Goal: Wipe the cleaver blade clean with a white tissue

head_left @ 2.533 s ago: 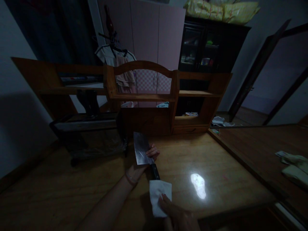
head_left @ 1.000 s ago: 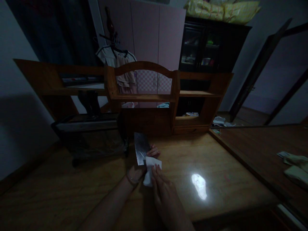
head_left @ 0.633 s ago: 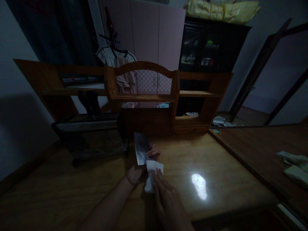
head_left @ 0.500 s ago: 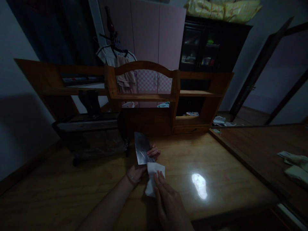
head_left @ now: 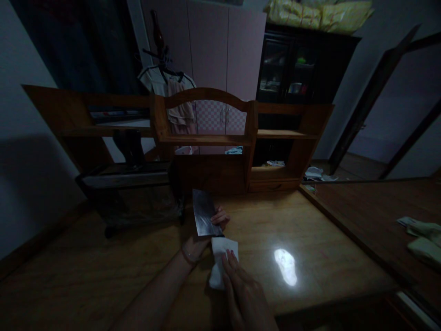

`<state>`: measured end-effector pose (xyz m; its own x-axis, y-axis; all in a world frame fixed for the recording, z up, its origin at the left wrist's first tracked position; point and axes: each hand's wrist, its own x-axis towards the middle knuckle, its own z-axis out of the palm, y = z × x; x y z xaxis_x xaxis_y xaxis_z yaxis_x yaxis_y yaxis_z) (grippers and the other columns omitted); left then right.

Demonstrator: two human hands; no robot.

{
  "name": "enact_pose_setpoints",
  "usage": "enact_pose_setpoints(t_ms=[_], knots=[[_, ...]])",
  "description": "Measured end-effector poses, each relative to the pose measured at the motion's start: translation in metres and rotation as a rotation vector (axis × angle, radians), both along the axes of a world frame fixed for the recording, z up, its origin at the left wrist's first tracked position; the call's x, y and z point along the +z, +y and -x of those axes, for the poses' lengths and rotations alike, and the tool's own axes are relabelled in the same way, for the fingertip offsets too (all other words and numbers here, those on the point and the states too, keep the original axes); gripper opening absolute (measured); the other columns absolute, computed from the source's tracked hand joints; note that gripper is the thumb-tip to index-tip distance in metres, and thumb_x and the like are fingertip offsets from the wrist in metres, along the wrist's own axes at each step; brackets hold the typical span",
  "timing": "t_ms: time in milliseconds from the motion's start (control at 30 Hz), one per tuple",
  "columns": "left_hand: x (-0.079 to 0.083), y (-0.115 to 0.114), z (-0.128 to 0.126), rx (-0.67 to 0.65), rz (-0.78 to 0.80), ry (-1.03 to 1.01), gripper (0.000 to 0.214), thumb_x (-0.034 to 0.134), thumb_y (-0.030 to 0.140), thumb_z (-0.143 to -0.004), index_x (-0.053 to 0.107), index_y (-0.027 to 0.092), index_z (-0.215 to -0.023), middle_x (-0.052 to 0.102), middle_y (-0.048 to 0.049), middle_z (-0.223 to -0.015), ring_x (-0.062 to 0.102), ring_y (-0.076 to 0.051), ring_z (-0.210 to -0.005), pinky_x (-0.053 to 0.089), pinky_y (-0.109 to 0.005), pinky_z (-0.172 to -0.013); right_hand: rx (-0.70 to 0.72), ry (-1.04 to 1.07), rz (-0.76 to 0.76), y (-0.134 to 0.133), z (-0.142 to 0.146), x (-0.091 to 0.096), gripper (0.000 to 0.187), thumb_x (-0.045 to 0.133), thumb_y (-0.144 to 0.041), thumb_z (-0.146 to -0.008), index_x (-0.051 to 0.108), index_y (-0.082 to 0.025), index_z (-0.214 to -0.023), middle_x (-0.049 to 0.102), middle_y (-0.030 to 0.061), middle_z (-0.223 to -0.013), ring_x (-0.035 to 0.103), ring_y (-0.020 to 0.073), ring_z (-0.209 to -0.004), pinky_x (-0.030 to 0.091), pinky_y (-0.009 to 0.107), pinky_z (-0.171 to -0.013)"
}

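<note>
A cleaver point(head_left: 204, 215) with a broad, shiny metal blade is held above the table, blade pointing away from me. My left hand point(head_left: 221, 218) grips it from behind, fingers curled over the blade's right side; the palm is hidden behind the blade. A thin bracelet circles that wrist. Just below the blade, a folded white tissue point(head_left: 219, 262) covers the handle, with a bit of dark handle showing above it. My right hand point(head_left: 245, 287) presses the tissue around the handle, fingers extended together and the thumb side partly hidden.
A wooden tabletop point(head_left: 262, 220) lies under my hands, with a bright light reflection to the right. Behind it rises a wooden shelf unit point(head_left: 206, 140). A dark glass-sided case point(head_left: 134, 197) stands at left. Cloths point(head_left: 425, 236) lie at far right.
My right hand and the tissue have slid slightly down along the handle, toward me, baring a dark bit near the blade. The left hand and cleaver have stayed put.
</note>
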<state>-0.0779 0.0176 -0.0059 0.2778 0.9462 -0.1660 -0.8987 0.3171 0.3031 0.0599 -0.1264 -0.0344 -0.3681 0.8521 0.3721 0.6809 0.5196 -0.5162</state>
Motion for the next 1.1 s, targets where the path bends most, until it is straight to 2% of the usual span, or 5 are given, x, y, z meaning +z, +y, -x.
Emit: enact_pose_setpoints(t_ms=[433,533,667,867,1100], knots=[[-0.001,0.002,-0.002,-0.010,-0.017,0.000,0.033,0.056,0.035,-0.093,0.057,0.017,-0.120,0.058,-0.0097,-0.121,0.061,-0.020,-0.100,0.053,-0.040,-0.084,-0.010,0.062,-0.019,0.000,-0.001,0.003,0.048,0.042,-0.012,-0.092,0.047,-0.015,-0.140,0.046,0.0115,-0.143,0.042,0.0240,-0.133,0.046,0.039,-0.104],[-0.003,0.009,-0.007,-0.013,-0.017,-0.005,0.022,0.051,0.033,-0.095,0.059,0.015,-0.106,0.062,-0.0063,-0.098,0.060,-0.014,-0.080,0.053,-0.032,-0.073,-0.021,0.062,-0.035,-0.002,-0.001,0.002,0.048,0.042,-0.012,-0.092,0.049,-0.015,-0.139,0.048,0.0118,-0.141,0.044,0.0252,-0.131,0.047,0.040,-0.102],[-0.004,0.009,-0.006,-0.022,-0.013,-0.017,0.025,0.033,0.017,-0.098,0.048,0.018,-0.077,0.041,0.0017,-0.060,0.039,-0.011,-0.050,0.044,-0.027,-0.056,0.000,0.075,-0.078,-0.006,-0.008,-0.007,0.051,0.044,-0.013,-0.092,0.044,-0.019,-0.143,0.049,0.0100,-0.141,0.046,0.0244,-0.129,0.050,0.037,-0.099],[-0.005,0.006,-0.001,-0.087,-0.010,-0.077,0.024,0.031,0.011,-0.095,0.036,0.020,-0.073,0.027,0.0056,-0.056,0.028,-0.010,-0.044,0.037,-0.025,-0.050,0.027,0.031,-0.075,-0.010,-0.021,-0.027,0.056,0.045,-0.009,-0.092,0.040,-0.025,-0.145,0.045,0.0071,-0.143,0.048,0.0225,-0.127,0.050,0.033,-0.098],[-0.007,0.010,-0.003,-0.071,-0.009,-0.075,0.025,0.033,0.007,-0.091,0.031,0.021,-0.071,0.020,0.0070,-0.054,0.022,-0.009,-0.042,0.036,-0.024,-0.048,0.039,-0.009,-0.082,-0.012,-0.027,-0.030,0.052,0.049,-0.009,-0.090,0.049,-0.024,-0.139,0.051,0.0078,-0.138,0.053,0.0227,-0.123,0.050,0.033,-0.097]])
